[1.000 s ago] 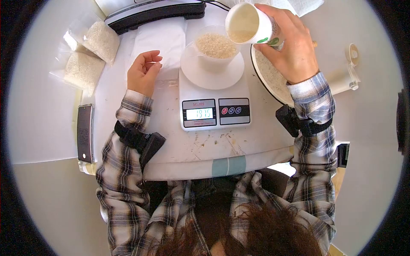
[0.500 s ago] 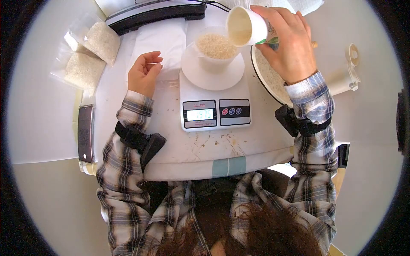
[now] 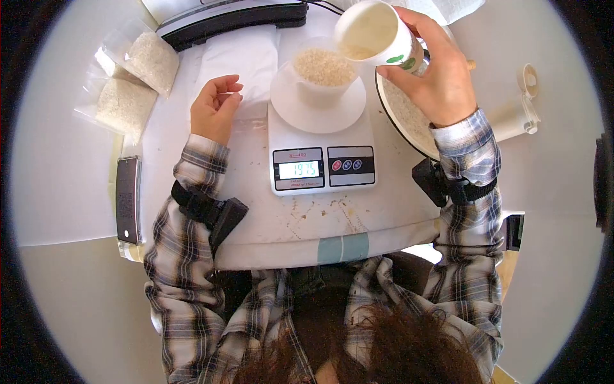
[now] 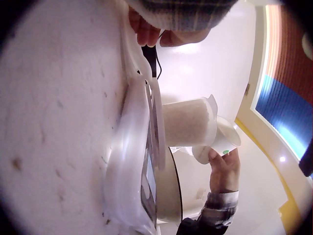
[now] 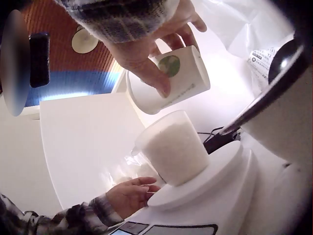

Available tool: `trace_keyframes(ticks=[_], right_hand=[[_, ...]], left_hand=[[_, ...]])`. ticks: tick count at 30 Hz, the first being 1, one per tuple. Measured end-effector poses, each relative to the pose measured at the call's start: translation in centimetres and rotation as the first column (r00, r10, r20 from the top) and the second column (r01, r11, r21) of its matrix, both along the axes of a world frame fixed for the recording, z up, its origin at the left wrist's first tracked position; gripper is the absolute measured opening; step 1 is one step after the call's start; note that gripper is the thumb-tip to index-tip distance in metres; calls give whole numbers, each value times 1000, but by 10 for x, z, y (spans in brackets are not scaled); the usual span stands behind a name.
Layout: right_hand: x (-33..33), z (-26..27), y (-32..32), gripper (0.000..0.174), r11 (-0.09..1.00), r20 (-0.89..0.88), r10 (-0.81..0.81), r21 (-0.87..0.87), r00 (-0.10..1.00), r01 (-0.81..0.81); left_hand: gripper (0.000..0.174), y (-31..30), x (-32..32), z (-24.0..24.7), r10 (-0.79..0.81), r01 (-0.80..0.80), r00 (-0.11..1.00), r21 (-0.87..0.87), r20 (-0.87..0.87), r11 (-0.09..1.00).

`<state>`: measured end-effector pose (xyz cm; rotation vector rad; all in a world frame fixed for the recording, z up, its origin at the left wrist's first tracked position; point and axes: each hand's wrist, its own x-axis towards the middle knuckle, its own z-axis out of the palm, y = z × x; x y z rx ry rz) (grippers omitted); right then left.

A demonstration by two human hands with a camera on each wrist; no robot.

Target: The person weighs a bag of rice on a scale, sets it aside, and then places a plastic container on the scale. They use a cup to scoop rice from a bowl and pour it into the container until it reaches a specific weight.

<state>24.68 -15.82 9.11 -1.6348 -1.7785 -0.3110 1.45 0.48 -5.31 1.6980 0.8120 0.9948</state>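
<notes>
My right hand (image 3: 442, 73) grips a white paper cup (image 3: 404, 51) with a green leaf print. The cup is tilted, its mouth facing left beside and above a clear plastic measuring cup (image 5: 176, 152). A little rice shows inside the paper cup's lower wall. Rice (image 3: 325, 66) fills the measuring cup, which stands on the round platform of a white kitchen scale (image 3: 323, 139). The scale's lit display (image 3: 299, 170) shows the digits 1975. My left hand (image 3: 215, 110) lies left of the scale by flat white bags (image 3: 246, 54), fingers loosely curled and holding nothing.
Two clear bags of rice (image 3: 126, 105) lie at the left, above a phone (image 3: 128, 201). A black-and-white bag sealer (image 3: 233, 24) stands at the back. Right of the scale is a dark-rimmed bowl of rice (image 3: 406, 109), partly behind my right forearm.
The paper cup dips and turns slightly, then comes back a little to the left with its mouth more in view. My left hand stays put and the display digits look unchanged.
</notes>
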Motion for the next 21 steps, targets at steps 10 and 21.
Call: trace_keyframes(ticks=[10, 21], right_hand=[[-2, 3, -4, 58, 999, 69, -47, -8, 997, 48], [-6, 5, 1, 58, 982, 342, -187, 50, 921, 181]], left_hand=[[29, 0, 0, 0, -5, 6, 1000, -17, 8, 1000], [29, 2, 0, -2, -8, 9, 1000, -22, 22, 1000]])
